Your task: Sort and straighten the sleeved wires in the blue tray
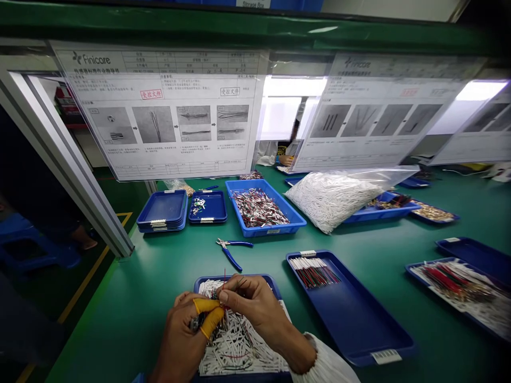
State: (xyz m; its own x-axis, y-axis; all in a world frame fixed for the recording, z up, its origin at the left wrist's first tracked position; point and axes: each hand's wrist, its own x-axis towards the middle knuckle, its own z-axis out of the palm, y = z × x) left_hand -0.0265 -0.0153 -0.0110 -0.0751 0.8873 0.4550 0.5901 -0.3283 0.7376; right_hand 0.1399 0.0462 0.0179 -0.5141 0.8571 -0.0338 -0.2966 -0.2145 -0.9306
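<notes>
My left hand point(187, 330), with yellow finger cots on thumb and forefinger, is closed on a small bundle of thin wires over a blue tray point(275, 291) full of white tubes and wires. My right hand point(249, 300) pinches a thin red wire point(224, 277) that sticks up at the left hand's fingertips. Both hands meet above the tray's far end, at the near edge of the green table point(159, 276).
Blue-handled pliers point(231, 250) lie just beyond the tray. A long blue tray point(351, 314) with sorted wires sits to the right. Farther back stand stacked blue trays point(163, 210), a bin of wire pieces point(261, 208) and a bag of white tubes point(335, 197). Instruction sheets hang above.
</notes>
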